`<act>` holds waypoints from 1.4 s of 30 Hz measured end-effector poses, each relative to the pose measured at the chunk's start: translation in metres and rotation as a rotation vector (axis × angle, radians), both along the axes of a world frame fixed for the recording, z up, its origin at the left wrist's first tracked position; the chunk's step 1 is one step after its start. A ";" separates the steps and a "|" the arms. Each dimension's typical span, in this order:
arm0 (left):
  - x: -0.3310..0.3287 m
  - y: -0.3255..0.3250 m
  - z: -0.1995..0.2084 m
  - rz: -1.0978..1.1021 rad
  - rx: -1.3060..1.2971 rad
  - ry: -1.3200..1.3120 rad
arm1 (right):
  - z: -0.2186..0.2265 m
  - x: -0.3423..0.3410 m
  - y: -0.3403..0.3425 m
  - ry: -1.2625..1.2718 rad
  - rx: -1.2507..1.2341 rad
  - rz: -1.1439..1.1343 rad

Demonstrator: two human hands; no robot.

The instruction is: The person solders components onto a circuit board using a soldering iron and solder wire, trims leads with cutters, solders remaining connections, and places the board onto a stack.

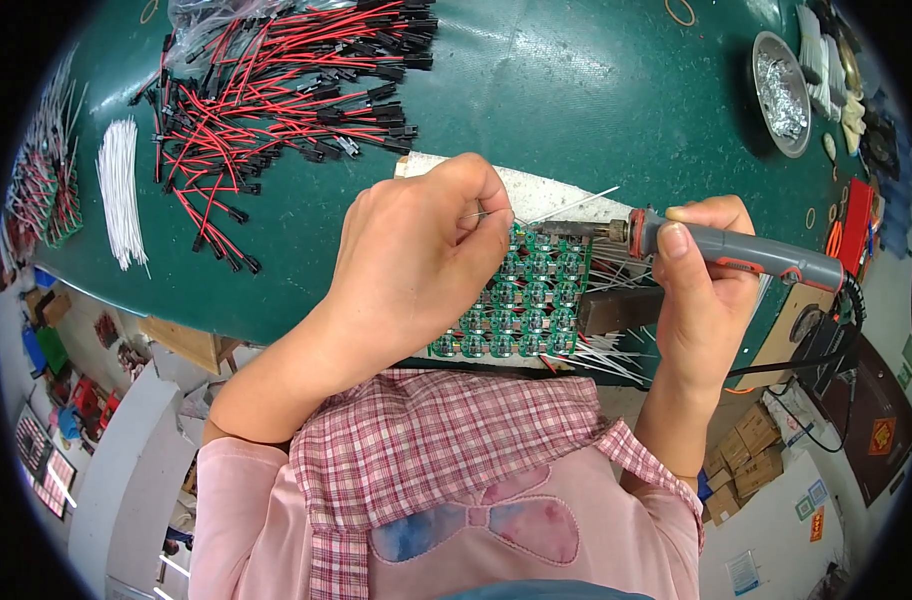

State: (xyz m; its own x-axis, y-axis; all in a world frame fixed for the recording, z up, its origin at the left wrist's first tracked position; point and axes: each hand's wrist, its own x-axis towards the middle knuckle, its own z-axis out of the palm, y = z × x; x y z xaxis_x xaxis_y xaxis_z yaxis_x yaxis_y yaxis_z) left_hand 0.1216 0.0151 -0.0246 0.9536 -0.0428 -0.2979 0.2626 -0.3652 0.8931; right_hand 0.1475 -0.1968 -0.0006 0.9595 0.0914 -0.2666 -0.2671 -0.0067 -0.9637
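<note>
A green panel of small circuit boards (521, 305) lies at the near edge of the green table (596, 100). My left hand (416, 260) rests over its left part and pinches a thin solder wire (576, 205) that runs up to the right. My right hand (701, 300) grips a grey soldering iron (736, 252) with an orange trim. Its metal tip points left and meets the top edge of the panel beside my left fingers. White wire leads (606, 360) stick out from the panel's right side.
A heap of red and black connector wires (276, 100) covers the far left of the table. A bundle of white wires (121, 190) and finished boards (46, 180) lie left. A metal dish with foil (781, 95) stands far right. The iron's black cable (826, 350) hangs right.
</note>
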 end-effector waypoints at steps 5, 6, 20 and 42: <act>0.002 -0.002 0.001 -0.033 0.075 -0.019 | -0.003 0.003 0.000 -0.002 0.023 0.005; 0.001 -0.003 0.001 -0.030 0.090 -0.015 | -0.003 0.004 -0.001 -0.003 0.022 0.002; 0.005 -0.006 0.005 -0.029 0.011 -0.043 | 0.003 0.003 -0.020 -0.019 -0.035 -0.009; 0.006 -0.013 0.000 -0.068 0.121 -0.155 | -0.006 0.007 -0.026 -0.031 -0.035 -0.031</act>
State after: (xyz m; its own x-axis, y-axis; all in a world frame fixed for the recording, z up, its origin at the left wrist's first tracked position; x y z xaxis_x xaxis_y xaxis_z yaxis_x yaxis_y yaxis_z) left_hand 0.1277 0.0018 -0.0250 0.9846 -0.0817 -0.1548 0.0965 -0.4847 0.8694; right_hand 0.1540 -0.2230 -0.0071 0.9695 0.0527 -0.2395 -0.2380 -0.0331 -0.9707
